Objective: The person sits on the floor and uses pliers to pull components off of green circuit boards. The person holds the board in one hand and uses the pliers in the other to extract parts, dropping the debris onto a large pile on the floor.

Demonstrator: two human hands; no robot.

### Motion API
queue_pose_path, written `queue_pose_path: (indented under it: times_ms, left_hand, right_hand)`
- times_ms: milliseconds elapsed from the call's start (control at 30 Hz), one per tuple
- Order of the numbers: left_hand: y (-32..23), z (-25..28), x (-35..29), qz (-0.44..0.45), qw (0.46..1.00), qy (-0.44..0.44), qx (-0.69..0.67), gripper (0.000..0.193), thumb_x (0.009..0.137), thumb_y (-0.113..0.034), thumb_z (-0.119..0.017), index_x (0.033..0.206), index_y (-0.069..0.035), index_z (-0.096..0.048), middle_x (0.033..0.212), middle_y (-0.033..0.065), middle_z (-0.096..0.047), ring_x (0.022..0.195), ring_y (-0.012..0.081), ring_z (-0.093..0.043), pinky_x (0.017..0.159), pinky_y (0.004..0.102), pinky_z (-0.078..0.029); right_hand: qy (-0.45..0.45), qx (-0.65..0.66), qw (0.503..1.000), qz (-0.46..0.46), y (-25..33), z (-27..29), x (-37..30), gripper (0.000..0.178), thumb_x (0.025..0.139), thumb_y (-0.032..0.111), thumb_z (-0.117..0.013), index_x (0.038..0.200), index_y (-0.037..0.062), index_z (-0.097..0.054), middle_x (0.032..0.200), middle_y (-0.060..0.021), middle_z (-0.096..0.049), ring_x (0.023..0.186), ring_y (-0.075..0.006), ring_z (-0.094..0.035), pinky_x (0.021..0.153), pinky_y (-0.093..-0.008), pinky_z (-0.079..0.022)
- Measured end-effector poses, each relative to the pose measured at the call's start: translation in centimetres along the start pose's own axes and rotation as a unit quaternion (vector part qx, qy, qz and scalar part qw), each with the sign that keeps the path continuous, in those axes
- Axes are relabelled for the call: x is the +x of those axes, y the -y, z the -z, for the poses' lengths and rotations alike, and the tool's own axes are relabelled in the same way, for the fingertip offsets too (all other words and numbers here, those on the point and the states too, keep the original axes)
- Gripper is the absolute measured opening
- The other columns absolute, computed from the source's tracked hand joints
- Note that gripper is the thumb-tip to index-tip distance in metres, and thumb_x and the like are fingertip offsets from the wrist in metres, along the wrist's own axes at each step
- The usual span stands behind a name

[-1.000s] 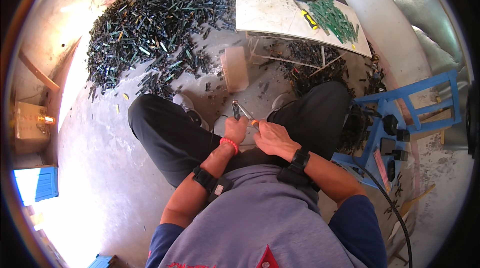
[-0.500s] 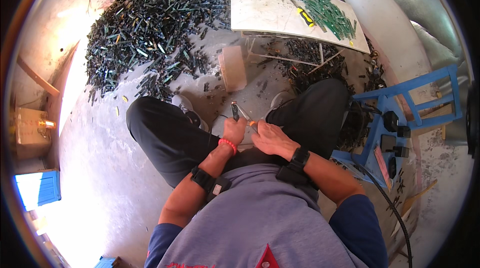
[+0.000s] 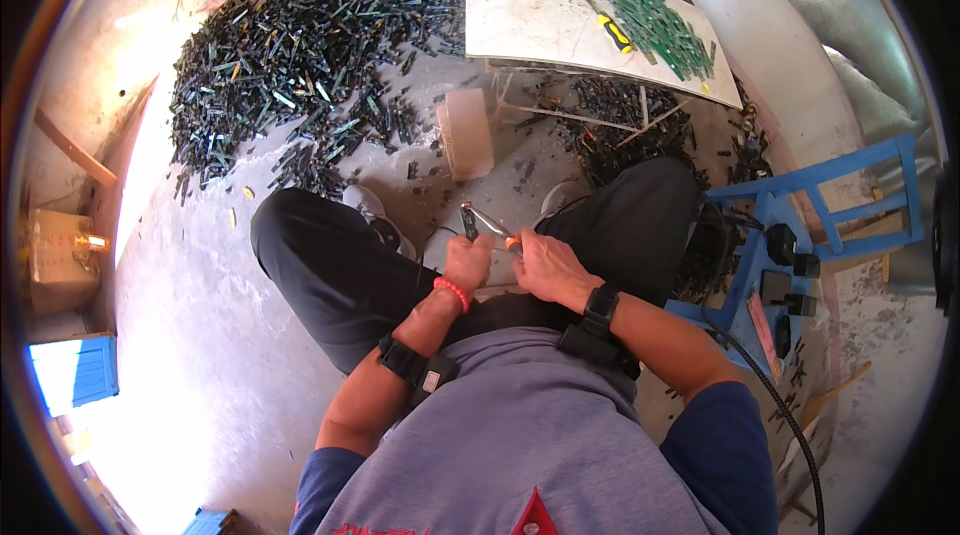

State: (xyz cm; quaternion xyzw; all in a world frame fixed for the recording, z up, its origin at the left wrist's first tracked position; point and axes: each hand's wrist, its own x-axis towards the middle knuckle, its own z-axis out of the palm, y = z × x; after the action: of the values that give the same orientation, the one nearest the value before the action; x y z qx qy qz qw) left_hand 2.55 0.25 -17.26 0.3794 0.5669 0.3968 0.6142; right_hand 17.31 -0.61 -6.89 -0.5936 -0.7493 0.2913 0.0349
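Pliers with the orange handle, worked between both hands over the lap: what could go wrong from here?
1. The orange-handled metal pliers are gripped by the left hand with the right hand close beside them, so a slip could pinch bare fingers.
2. The heap of dark thin strips spreads near the grey shoe; scraps may get stepped on.

We see a tan cardboard box (image 3: 62, 260) at the left edge of the frame and a small pinkish card or label (image 3: 762, 320) on the blue frame (image 3: 800, 197) at right.
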Motion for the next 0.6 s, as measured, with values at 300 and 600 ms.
queue_pose_path:
  times_ms: [300, 600]
  left_hand:
    - [-7.3, -0.4, -4.7, 0.122, 0.981, 0.148, 0.020, 0.034, 0.082, -0.022, -0.056, 0.053, -0.010, -0.044, 0.047, -0.0031, -0.039, 0.036, 0.0096, -0.035, 0.034, 0.0286, -0.023]
    - [-2.4, 1.8, -1.7, 0.101, 0.973, 0.142, -0.154, 0.036, 0.085, -0.021, -0.053, 0.056, -0.017, -0.033, 0.047, -0.0070, -0.030, 0.034, 0.0065, -0.024, 0.033, 0.0256, -0.016]
  right_hand:
    - [-0.089, -0.259, 0.957, 0.100, -7.3, 2.7, 4.2, 0.012, 0.081, 0.012, -0.048, 0.086, 0.0019, -0.050, 0.077, -0.0193, -0.060, 0.069, -0.0365, -0.061, 0.059, -0.0453, -0.048]
    - [0.005, 0.016, 0.997, -0.081, -3.3, 4.9, 3.3, 0.034, 0.083, 0.026, -0.045, 0.105, 0.0015, -0.051, 0.090, -0.0246, -0.060, 0.087, -0.0411, -0.058, 0.076, -0.0486, -0.044]
